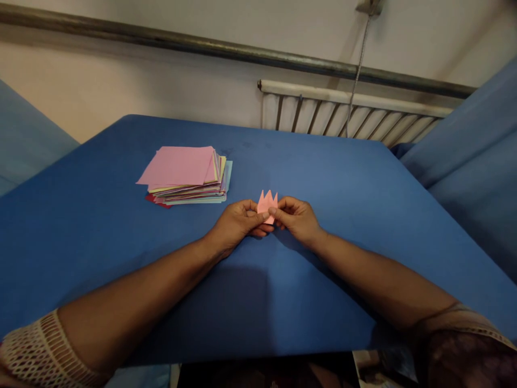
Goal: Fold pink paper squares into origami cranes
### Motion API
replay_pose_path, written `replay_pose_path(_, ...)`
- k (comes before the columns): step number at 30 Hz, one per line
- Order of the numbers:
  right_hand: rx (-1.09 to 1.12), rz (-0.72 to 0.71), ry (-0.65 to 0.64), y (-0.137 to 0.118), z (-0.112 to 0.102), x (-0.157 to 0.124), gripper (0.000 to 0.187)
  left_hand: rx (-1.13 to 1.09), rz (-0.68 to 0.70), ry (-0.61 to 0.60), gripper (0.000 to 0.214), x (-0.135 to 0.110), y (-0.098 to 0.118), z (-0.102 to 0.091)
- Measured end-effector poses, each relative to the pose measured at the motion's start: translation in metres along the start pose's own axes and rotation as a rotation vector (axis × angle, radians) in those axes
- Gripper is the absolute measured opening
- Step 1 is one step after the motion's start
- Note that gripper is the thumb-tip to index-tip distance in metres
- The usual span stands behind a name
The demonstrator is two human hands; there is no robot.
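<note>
Folded pink paper (266, 202) is mid-frame, three points up. Left to right: a stack of coloured paper (177, 166) sits on the blue table (323, 172), upper left of centre, then the left hand (238, 222) pinching the pink piece's left side, then the right hand (298, 218) pinching its right edge. I'd keep both pinches light, press creases slowly, and spare those skinny points so they don't bend.
</note>
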State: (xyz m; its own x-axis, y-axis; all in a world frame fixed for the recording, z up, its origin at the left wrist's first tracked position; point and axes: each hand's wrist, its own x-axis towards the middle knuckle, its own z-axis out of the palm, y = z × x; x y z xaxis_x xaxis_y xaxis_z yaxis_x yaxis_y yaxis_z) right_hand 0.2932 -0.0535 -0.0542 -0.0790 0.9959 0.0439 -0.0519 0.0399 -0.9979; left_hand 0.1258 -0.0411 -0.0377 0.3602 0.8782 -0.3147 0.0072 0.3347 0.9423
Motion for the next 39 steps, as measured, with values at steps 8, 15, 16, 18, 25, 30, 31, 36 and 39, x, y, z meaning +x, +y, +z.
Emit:
replay_pose_path(8, 0.028, 0.017, 0.026, 0.000, -0.002, 0.002, 0.035, 0.061, 0.010, -0.054, 0.024, 0.001, 0.000, -0.002)
replay_pose_path(15, 0.093, 0.078, -0.121, 0.006, -0.002, 0.001, 0.038, 0.069, 0.070, 0.015, 0.024, 0.001, 0.003, -0.001)
replay_pose_path(16, 0.094, 0.078, -0.127, 0.006, -0.003, 0.001, 0.037, 0.069, 0.071, 0.018, 0.025, 0.000, 0.003, -0.001)
replay_pose_path(18, 0.097, 0.078, -0.126, 0.007, -0.003, 0.001, 0.037, 0.075, 0.067, 0.016, 0.027, 0.000, 0.003, -0.001)
replay_pose_path(25, 0.108, 0.049, -0.133, 0.005, -0.003, 0.001, 0.035, 0.079, 0.072, 0.003, 0.030, 0.000, 0.004, -0.001)
replay_pose_path(30, 0.127, 0.011, -0.106, 0.007, -0.003, 0.001, 0.036, 0.059, 0.087, -0.015, 0.033, 0.000, 0.004, -0.001)
replay_pose_path(31, 0.131, 0.006, -0.105, 0.007, -0.003, 0.001, 0.036, 0.053, 0.092, -0.017, 0.033, 0.000, 0.004, -0.001)
replay_pose_path(36, 0.142, -0.001, -0.102, 0.009, -0.003, 0.002, 0.036, 0.054, 0.095, -0.023, 0.033, 0.000, 0.003, -0.002)
replay_pose_path(39, 0.141, -0.003, -0.093, 0.010, -0.003, 0.002, 0.035, 0.055, 0.103, -0.025, 0.033, 0.000, 0.003, -0.001)
